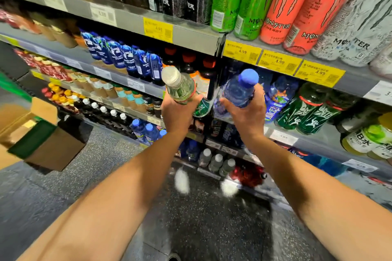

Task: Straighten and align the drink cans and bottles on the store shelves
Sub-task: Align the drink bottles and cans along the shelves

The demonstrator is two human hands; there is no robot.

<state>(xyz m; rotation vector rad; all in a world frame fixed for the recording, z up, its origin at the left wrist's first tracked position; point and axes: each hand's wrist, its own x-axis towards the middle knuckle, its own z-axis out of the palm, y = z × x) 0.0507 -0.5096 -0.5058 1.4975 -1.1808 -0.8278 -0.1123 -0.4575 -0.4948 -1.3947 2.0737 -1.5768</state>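
Note:
My left hand (177, 113) grips a clear green bottle with a white cap (179, 85), tilted toward me in front of the second shelf. My right hand (247, 112) grips a blue bottle with a blue cap (240, 88), also tilted toward me, just right of the shelf's upright divider. Both bottles are held off the shelf, close side by side. Behind them stand dark bottles with red caps (188, 60) and blue-labelled bottles (280, 93). Tall energy-drink cans (282, 4) in black, green, coral and white fill the top shelf.
Green bottles (307, 110) stand right of my right hand. Rows of blue bottles (127, 59) run along the shelf to the left. An open cardboard box (42, 133) sits on the floor at left. Yellow price tags (280, 61) line the shelf edge.

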